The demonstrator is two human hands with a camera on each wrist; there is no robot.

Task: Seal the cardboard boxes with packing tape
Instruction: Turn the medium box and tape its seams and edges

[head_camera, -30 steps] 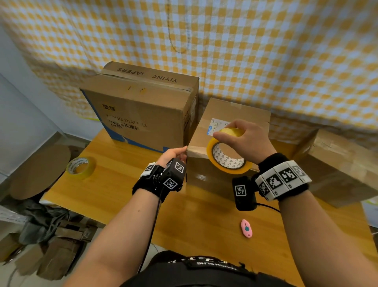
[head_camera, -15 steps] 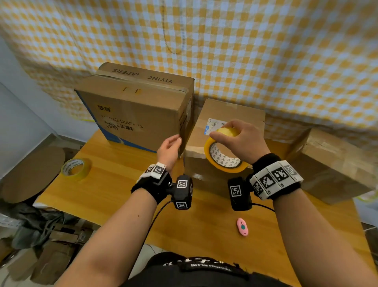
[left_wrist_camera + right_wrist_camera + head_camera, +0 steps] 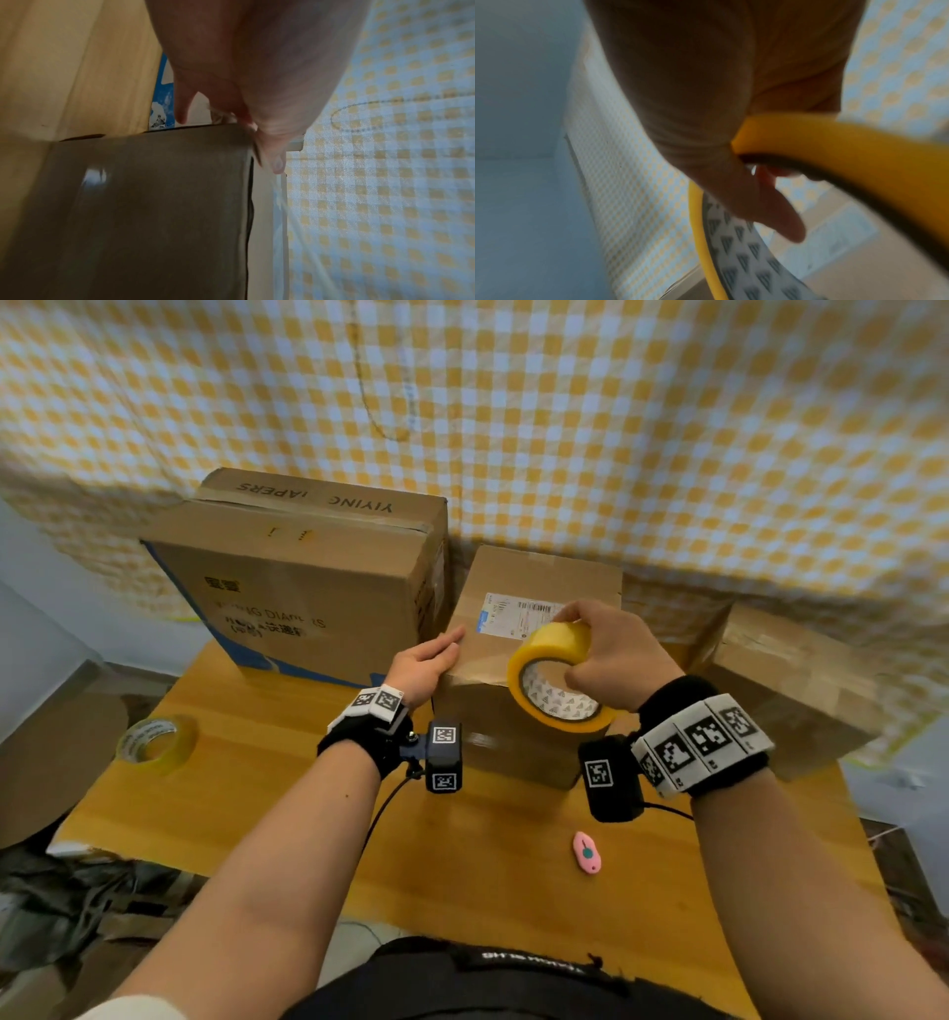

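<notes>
— While we sweep from the far left, what sits out beyond the left hand [image 3: 423,666]?
— Well off to its left, a spare tape roll [image 3: 154,744] lies flat on the wooden table [image 3: 287,814]. Just ahead and left of that hand stands the large printed box [image 3: 308,588].

— And the left hand itself?
— Its fingers are straight and laid together, resting flat on the near left corner of the small box [image 3: 518,670]. The left wrist view shows a fingertip [image 3: 277,164] lying over that box's top edge [image 3: 250,182], with the thumb hanging loose on the side toward the big box.

— Where is the packing tape?
— The yellow tape roll [image 3: 557,677] is in the right hand [image 3: 616,654], just right of the left hand and above the small box's near edge. Fingers wrap over the outside of the roll and the thumb hooks into the patterned core; the right wrist view shows the same, thumb [image 3: 777,215] inside the ring [image 3: 834,138]. I cannot tell whether any tape is pulled free.

— Anything near that hand?
— Beyond its knuckles, a white shipping label [image 3: 513,616] sits on the small box's top. Below the right wrist, toward the body, a pink cutter [image 3: 586,852] lies on the table. Further right stands a third box [image 3: 791,680], tilted, apart from the hand.

— Behind it all?
— A yellow-checked cloth [image 3: 565,428].
</notes>
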